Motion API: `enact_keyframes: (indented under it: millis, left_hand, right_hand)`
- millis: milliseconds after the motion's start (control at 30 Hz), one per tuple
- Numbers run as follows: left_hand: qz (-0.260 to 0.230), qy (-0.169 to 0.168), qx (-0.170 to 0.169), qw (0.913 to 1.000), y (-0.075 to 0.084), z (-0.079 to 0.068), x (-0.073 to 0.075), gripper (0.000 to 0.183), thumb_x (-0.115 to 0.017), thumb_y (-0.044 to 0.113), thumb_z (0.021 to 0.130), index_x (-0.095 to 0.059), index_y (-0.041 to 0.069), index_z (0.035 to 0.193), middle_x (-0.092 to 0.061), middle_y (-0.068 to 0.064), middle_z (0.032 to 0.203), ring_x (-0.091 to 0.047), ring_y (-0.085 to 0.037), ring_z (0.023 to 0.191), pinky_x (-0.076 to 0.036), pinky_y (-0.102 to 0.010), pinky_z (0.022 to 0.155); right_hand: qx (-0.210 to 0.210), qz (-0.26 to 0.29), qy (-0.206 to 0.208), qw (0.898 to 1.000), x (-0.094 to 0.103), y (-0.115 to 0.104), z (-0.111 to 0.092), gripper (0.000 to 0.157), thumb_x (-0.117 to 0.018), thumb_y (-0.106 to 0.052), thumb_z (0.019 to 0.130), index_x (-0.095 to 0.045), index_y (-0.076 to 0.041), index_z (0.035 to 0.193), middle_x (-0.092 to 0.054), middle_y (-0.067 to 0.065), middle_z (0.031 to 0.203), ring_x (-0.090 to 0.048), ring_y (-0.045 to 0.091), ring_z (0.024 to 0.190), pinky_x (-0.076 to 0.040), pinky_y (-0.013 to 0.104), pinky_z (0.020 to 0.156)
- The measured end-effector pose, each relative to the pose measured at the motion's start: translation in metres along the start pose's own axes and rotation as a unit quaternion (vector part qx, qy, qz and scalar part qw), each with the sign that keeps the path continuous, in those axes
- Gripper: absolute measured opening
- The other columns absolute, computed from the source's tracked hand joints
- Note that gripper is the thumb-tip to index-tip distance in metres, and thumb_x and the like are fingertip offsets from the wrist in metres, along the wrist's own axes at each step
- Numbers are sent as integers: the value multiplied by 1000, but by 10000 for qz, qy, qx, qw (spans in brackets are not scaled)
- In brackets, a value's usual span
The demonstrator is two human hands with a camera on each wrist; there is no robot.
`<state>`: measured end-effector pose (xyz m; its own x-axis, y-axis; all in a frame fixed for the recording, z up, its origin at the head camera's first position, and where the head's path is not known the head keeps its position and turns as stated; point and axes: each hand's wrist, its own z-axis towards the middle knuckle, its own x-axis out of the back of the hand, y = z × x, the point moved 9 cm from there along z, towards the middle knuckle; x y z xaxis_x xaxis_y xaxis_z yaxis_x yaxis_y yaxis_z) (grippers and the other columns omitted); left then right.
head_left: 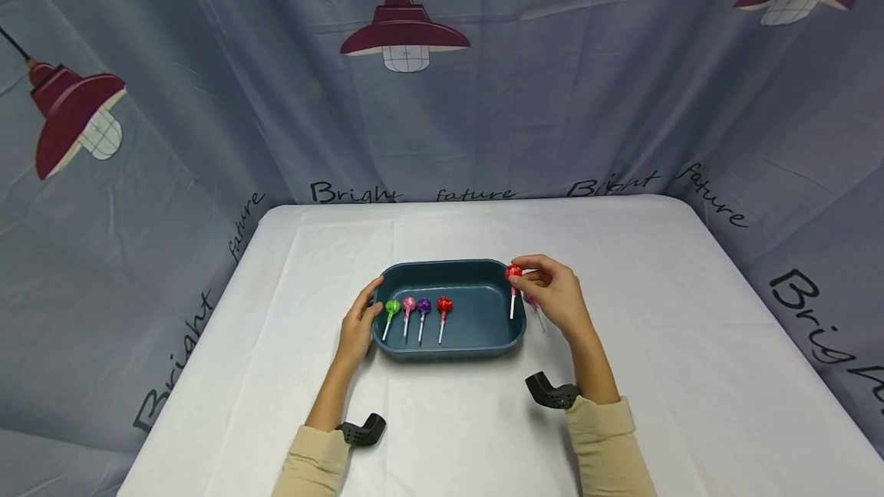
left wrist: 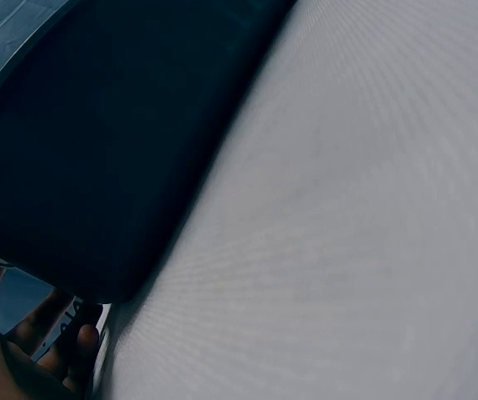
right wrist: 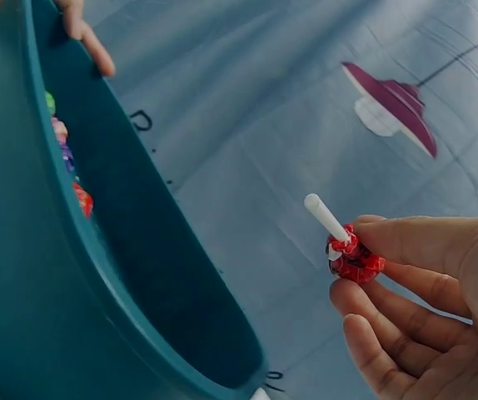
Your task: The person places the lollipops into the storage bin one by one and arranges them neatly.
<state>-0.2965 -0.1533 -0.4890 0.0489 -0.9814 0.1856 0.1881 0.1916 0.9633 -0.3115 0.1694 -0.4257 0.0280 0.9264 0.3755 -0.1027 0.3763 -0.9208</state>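
Note:
My right hand [head_left: 552, 294] pinches a red lollipop [right wrist: 356, 254] by its wrapped head between thumb and fingers. In the head view its white stick hangs down over the right end of a dark teal tray [head_left: 476, 343]. At the tray's left end my left hand [head_left: 357, 324] holds the rim. Inside lie a green lollipop [head_left: 392, 307], a pink lollipop [head_left: 409, 304], a purple lollipop [head_left: 424, 305] and, a little apart, another red lollipop [head_left: 444, 305], heads toward the back. The left wrist view is mostly filled by the tray's dark outer wall [left wrist: 97, 150].
One more lollipop [head_left: 542, 319] lies on the white tablecloth [head_left: 663, 313] just right of the tray, partly hidden by my right hand. A grey curtain [head_left: 552, 98] printed with red lamps hangs behind the table and along its sides.

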Motion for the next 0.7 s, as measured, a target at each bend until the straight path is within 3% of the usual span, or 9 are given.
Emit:
enact_keyframes:
  millis: [133, 300, 700]
  left_hand:
    - [-27, -37, 1, 10000, 1, 0, -1, 42, -46, 4, 94, -46, 7, 136, -43, -11, 139, -38, -30, 126, -30, -44, 103]
    - [-23, -71, 12, 10000, 1, 0, -2, 42, -46, 5, 95, -45, 8, 137, -42, -10, 140, -38, -30, 126, -30, -44, 103]
    - [-22, -80, -48, 10000, 1, -1, 0, 42, -46, 5, 95, -45, 7, 137, -42, -11, 140, -38, -30, 126, -30, -44, 103]
  right_hand:
    - [2, 8, -132, 9999, -10, 1, 2, 34, -72, -26, 80, -65, -10, 109, -65, 13, 95, -62, 24, 78, -51, 26, 63]
    - [128, 3, -256, 9996, -19, -1, 3, 32, -71, -21, 81, -65, -8, 109, -65, 14, 96, -62, 21, 79, -52, 25, 71]
    - [259, -66, -508, 9984, -38, -1, 4, 27, -70, -14, 82, -65, -7, 107, -67, 9, 92, -63, 20, 79, -52, 27, 71]
